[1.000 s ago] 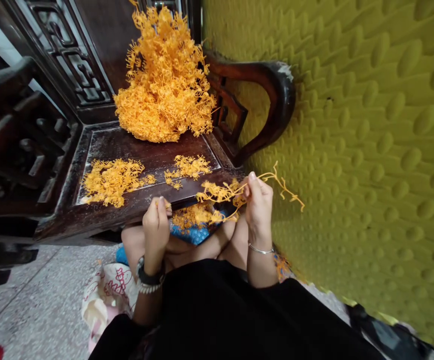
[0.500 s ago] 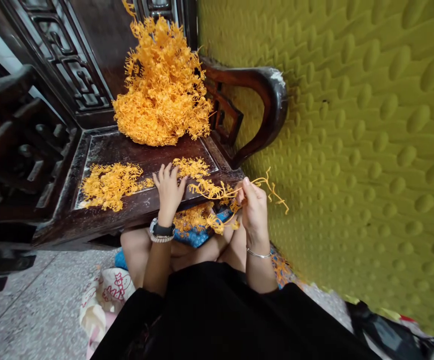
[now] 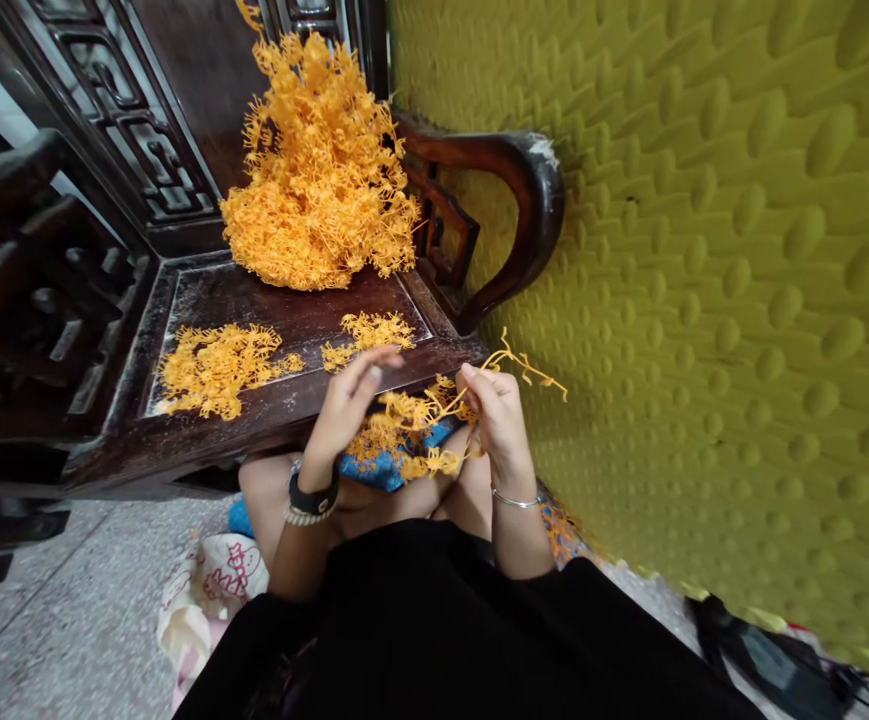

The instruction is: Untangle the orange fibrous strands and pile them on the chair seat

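Note:
My right hand (image 3: 499,420) pinches a branching orange strand (image 3: 528,362) in front of the seat's right corner. One end sticks out to the right, and curly orange pieces (image 3: 415,408) hang on the left. My left hand (image 3: 350,402), slightly blurred, hovers over the seat's front edge with its fingers stretched rightward, holding nothing I can see. Just beyond it lies a small orange pile (image 3: 380,330). A wider pile (image 3: 218,370) of the same curly pieces rests farther left. More orange pieces (image 3: 376,438) sit in my lap over something blue (image 3: 374,472).
A big orange heap (image 3: 321,190) stands at the back of the dark wooden chair (image 3: 209,290). Its curved armrest (image 3: 543,210) borders the yellow-green padded wall (image 3: 704,250). A white bag with red drawings (image 3: 228,570) lies on the floor at left, a black bag (image 3: 764,650) at right.
My left hand has lifted off the small pile and drawn back toward me, its fingers now turned right. The strand in my right hand has shifted slightly left and lower.

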### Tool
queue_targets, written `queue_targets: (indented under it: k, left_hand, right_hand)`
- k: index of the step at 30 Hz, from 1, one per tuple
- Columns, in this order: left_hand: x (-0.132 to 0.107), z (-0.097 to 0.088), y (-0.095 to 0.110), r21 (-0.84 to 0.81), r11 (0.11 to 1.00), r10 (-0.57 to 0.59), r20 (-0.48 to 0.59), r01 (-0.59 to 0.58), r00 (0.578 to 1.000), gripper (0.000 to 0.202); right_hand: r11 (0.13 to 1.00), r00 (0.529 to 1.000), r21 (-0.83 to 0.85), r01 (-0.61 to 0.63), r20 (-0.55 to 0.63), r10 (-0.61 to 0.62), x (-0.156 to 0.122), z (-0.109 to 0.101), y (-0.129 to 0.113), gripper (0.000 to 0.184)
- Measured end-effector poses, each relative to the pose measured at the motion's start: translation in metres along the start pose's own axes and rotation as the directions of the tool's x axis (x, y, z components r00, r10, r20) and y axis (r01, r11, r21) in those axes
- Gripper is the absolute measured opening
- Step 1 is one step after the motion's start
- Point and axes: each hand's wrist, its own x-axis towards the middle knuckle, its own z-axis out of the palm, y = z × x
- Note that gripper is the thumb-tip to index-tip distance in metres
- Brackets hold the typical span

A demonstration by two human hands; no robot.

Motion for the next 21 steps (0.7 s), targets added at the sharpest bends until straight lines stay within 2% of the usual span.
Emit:
queue_targets:
  k: [1,3,5,8,11,13,15,17,19,20,21]
  left_hand:
    - [-0.007,0.002,0.008,-0.041,0.999,-0.017,0.141,0.023,0.990,0.044]
    - [-0.021,0.007,0.020,-0.019,0.998,-0.043,0.309,0.052,0.950,0.032]
    - [-0.033,0.013,0.026,0.028,0.999,-0.048,0.348,0.041,0.936,0.023]
    - [-0.047,0.020,0.028,0.030,0.997,-0.082,0.300,0.077,0.951,0.024]
    - [-0.061,0.028,0.026,-0.029,0.983,-0.179,0.083,0.182,0.980,0.028]
    - [-0.071,0.034,0.026,-0.058,0.975,-0.219,-0.091,0.214,0.971,0.032]
    - [-0.081,0.039,0.027,-0.057,0.978,-0.210,-0.231,0.202,0.950,0.032]
    - [-0.092,0.038,0.027,-0.074,0.986,-0.164,-0.413,0.147,0.896,0.028]
    - [-0.100,0.029,0.027,-0.102,0.992,-0.121,-0.613,0.074,0.781,0.025]
    - [-0.103,0.023,0.027,-0.102,0.993,-0.110,-0.676,0.056,0.729,0.025]
    - [-0.103,0.015,0.026,-0.086,0.994,-0.106,-0.697,0.064,0.709,0.025]
  right_hand:
    - [1.000,1.000,-0.004,-0.003,0.012,0.003,0.000,0.001,0.000,0.060]
    - [1.000,0.999,-0.025,0.002,0.044,-0.001,0.001,0.004,0.000,0.060]
    - [0.998,0.998,-0.054,0.020,0.066,-0.017,0.000,0.007,0.001,0.060]
    - [0.997,0.998,-0.061,0.056,0.003,-0.056,-0.002,0.010,0.002,0.059]
    - [0.993,0.988,-0.050,0.103,-0.113,-0.108,-0.005,0.014,0.003,0.057]
    - [0.989,0.975,-0.060,0.134,-0.172,-0.143,-0.006,0.017,0.004,0.057]
    - [0.984,0.959,-0.074,0.159,-0.224,-0.172,-0.004,0.015,0.004,0.056]
    - [0.979,0.923,-0.079,0.185,-0.329,-0.201,0.001,0.007,0.003,0.056]
    - [0.971,0.849,-0.095,0.220,-0.472,-0.239,0.009,-0.008,0.000,0.056]
    - [0.968,0.818,-0.100,0.232,-0.518,-0.250,0.012,-0.016,-0.001,0.057]
    - [0.966,0.806,-0.099,0.237,-0.535,-0.253,0.014,-0.023,-0.003,0.058]
